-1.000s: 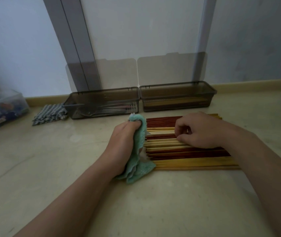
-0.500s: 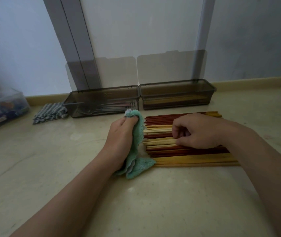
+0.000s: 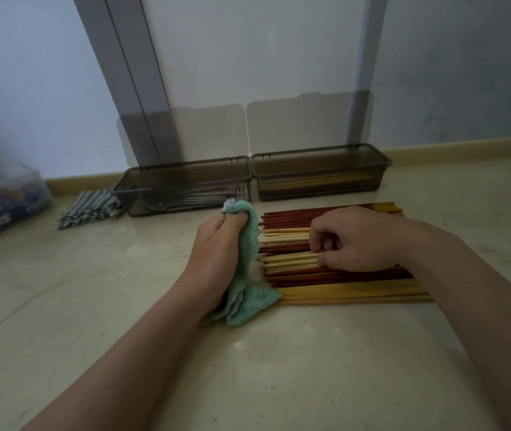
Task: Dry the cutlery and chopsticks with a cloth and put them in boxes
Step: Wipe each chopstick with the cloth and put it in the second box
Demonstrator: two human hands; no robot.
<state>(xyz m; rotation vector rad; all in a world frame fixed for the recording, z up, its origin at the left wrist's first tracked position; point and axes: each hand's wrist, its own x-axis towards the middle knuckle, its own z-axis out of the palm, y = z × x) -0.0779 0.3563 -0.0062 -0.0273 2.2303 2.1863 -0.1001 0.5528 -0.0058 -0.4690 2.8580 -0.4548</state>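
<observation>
Your chopsticks (image 3: 341, 289) lie in one flat row on the counter (image 3: 92, 306), just in front of the boxes, dark and pale mixed. Judged light, stiff, slick if damp, and apt to roll; take a pair near mid-length. The left box (image 3: 142, 200), lid up, holds metal cutlery, a fork discernible. The right box (image 3: 316, 194), lid up, holds a few chopsticks. The green cloth (image 3: 248, 300) is bunched in your left hand (image 3: 216, 253), fingers wrapped round it, at the row's left ends. Your right hand (image 3: 360, 241) curls onto the pale sticks mid-row, pinching them.
</observation>
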